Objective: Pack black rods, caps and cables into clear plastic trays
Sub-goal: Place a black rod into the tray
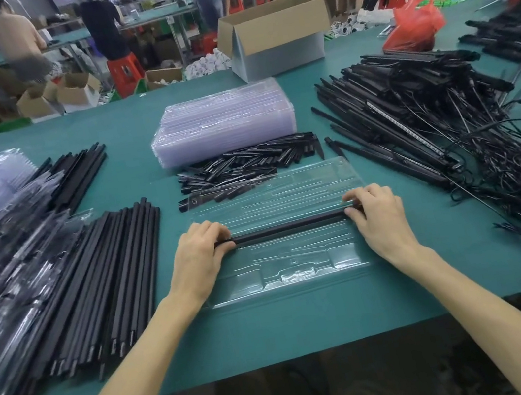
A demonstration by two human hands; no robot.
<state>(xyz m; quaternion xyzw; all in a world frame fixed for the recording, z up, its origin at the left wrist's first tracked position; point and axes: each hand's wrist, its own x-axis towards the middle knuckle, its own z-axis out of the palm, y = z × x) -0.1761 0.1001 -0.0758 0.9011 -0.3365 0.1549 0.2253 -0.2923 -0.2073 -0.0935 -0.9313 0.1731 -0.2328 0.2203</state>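
Head view: an open clear tray (290,263) lies on the near middle of the green table (308,321). A black rod (288,227) lies across the tray's middle, left to right. The left hand (201,253) grasps its left end with curled fingers, and the right hand (378,214) grasps its right end the same way. Just beyond the tray is a pile of caps (246,165), and farther off a stack of trays (221,124). Loose rods (109,276) lie to the left, cables (506,161) to the right.

A green table (275,327), red stools (125,71) and cardboard boxes (279,37) fill the workshop.
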